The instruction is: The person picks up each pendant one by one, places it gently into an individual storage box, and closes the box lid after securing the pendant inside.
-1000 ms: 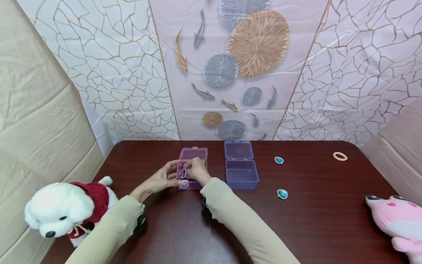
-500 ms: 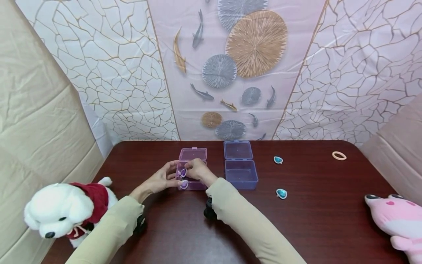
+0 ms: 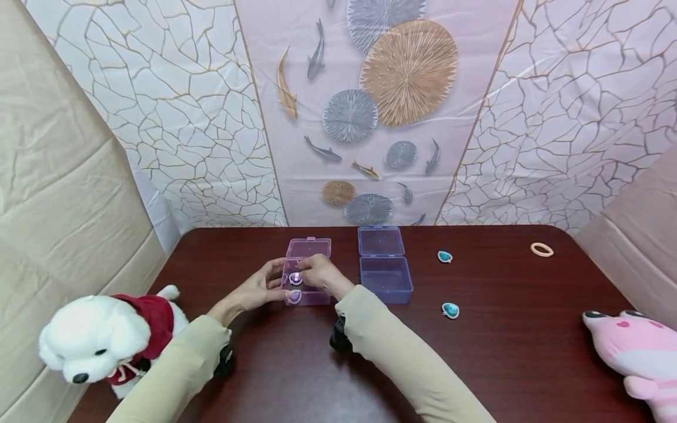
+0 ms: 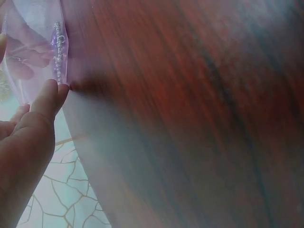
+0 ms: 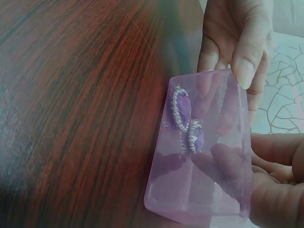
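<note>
A small clear pink box (image 3: 317,298) stands on the table with its lid (image 3: 309,248) folded back. My left hand (image 3: 256,289) grips the box's left side, thumb at the near corner and fingers along the wall. Inside, a purple pendant (image 3: 294,296) with a silver beaded rim lies along the front wall. A second purple pendant (image 3: 295,278) is just behind it, overlapping it in the right wrist view. My right hand (image 3: 324,275) reaches into the box from the right, its fingertips pinching at the second pendant's edge. Part of that pendant is hidden by the fingers.
A clear blue box (image 3: 386,295) stands open to the right. Farther right lie two teal pendants, the back one (image 3: 445,257) and the front one (image 3: 451,311), and a beige ring (image 3: 542,249). A white plush dog (image 3: 100,329) sits left, a pink plush toy (image 3: 634,341) right.
The second purple pendant has turned in the box and now shows its face more fully. My right wrist has shifted slightly right; my left hand stays on the box.
</note>
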`<state>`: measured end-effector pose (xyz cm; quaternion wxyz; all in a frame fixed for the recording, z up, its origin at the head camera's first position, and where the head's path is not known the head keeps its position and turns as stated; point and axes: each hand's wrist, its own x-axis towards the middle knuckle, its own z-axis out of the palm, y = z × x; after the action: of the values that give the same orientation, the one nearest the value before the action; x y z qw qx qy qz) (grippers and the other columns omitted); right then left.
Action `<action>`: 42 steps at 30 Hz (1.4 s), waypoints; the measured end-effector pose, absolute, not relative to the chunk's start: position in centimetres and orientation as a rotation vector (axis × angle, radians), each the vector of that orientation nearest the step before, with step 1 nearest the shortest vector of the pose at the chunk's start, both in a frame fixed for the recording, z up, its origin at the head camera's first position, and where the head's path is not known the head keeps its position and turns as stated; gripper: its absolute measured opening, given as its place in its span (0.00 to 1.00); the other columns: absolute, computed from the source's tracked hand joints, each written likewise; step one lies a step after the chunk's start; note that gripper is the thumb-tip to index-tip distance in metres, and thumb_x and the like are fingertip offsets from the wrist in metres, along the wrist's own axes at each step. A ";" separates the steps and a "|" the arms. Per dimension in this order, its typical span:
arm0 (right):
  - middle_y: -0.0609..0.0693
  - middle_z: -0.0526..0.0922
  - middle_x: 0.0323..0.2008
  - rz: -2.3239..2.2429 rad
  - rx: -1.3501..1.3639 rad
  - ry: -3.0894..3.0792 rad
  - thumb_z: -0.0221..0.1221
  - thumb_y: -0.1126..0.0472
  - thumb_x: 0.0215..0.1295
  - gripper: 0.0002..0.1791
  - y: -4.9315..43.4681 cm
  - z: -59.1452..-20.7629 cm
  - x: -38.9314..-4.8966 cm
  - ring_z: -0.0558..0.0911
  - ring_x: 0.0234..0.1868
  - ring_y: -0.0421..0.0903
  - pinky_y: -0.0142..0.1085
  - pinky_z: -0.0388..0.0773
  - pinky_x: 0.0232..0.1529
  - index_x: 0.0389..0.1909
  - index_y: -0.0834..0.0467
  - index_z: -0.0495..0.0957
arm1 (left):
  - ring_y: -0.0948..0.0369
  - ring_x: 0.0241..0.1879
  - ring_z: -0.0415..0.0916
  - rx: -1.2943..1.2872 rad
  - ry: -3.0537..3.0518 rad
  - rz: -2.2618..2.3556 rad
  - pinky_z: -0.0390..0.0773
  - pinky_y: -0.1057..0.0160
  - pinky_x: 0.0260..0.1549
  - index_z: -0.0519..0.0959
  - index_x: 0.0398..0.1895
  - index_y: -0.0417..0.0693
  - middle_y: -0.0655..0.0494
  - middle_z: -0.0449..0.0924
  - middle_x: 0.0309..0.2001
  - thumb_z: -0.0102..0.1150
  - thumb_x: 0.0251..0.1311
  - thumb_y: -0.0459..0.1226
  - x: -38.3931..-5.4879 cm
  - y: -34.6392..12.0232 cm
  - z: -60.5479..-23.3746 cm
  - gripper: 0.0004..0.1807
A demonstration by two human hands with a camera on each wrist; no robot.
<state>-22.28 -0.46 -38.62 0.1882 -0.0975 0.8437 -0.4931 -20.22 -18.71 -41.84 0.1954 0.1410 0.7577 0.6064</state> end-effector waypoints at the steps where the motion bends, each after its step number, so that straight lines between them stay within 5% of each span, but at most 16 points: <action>1: 0.64 0.80 0.48 -1.399 -0.282 2.377 0.53 0.74 0.60 0.20 -0.3 -38.5 -22.2 0.75 0.35 0.44 0.26 0.74 0.32 0.54 0.71 0.74 | 0.39 0.69 0.51 0.393 2.125 1.695 0.59 0.44 0.65 0.46 0.71 0.39 0.35 0.49 0.70 0.64 0.54 0.31 -20.2 -18.7 -41.9 0.46; 6: 0.67 0.79 0.49 -1.561 -0.333 2.333 0.54 0.74 0.60 0.20 1.6 -37.5 -21.9 0.81 0.41 0.50 0.33 0.81 0.42 0.54 0.73 0.73 | 0.38 0.69 0.50 0.387 2.135 1.682 0.57 0.45 0.66 0.39 0.73 0.37 0.34 0.44 0.72 0.64 0.54 0.31 -20.2 -18.8 -41.8 0.51; 12: 0.73 0.75 0.52 -1.873 -0.372 2.144 0.52 0.75 0.64 0.20 8.0 -35.6 -21.6 0.79 0.52 0.61 0.43 0.77 0.54 0.57 0.76 0.68 | 0.41 0.71 0.46 0.390 2.273 1.800 0.54 0.48 0.68 0.36 0.74 0.40 0.38 0.41 0.74 0.66 0.53 0.32 -20.1 -17.7 -39.8 0.55; 18: 0.70 0.79 0.47 -1.909 -0.301 2.250 0.55 0.71 0.64 0.20 16.7 -35.7 -21.3 0.84 0.42 0.45 0.39 0.80 0.49 0.55 0.77 0.68 | 0.47 0.72 0.46 0.538 2.195 1.954 0.52 0.49 0.69 0.40 0.75 0.44 0.45 0.43 0.74 0.66 0.52 0.31 -18.9 -12.5 -37.3 0.53; 26: 0.48 0.83 0.38 -1.822 -0.310 2.334 0.61 0.61 0.62 0.24 25.2 -38.9 -20.2 0.83 0.39 0.37 0.34 0.82 0.44 0.53 0.73 0.72 | 0.46 0.72 0.44 0.519 2.049 2.001 0.52 0.49 0.69 0.41 0.74 0.38 0.43 0.42 0.74 0.66 0.51 0.28 -17.6 -5.4 -38.7 0.52; 33: 0.54 0.82 0.36 -1.503 -0.177 2.486 0.60 0.62 0.63 0.24 28.0 -39.4 -17.9 0.81 0.34 0.34 0.29 0.82 0.38 0.53 0.75 0.71 | 0.44 0.72 0.40 0.472 2.076 2.027 0.52 0.48 0.69 0.42 0.73 0.35 0.39 0.38 0.74 0.65 0.50 0.26 -17.9 -2.6 -40.9 0.52; 42: 0.56 0.82 0.31 -1.391 -0.334 2.534 0.61 0.68 0.59 0.16 29.0 -40.9 -16.9 0.75 0.27 0.31 0.25 0.76 0.29 0.44 0.76 0.75 | 0.50 0.73 0.41 0.372 2.069 2.014 0.52 0.49 0.69 0.40 0.73 0.36 0.41 0.40 0.74 0.66 0.51 0.27 -18.7 -1.6 -42.4 0.53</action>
<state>-16.86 29.01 -40.94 0.1156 -0.1141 0.8649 -0.4750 -18.73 -1.61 -42.41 0.1151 0.1269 0.7059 0.6872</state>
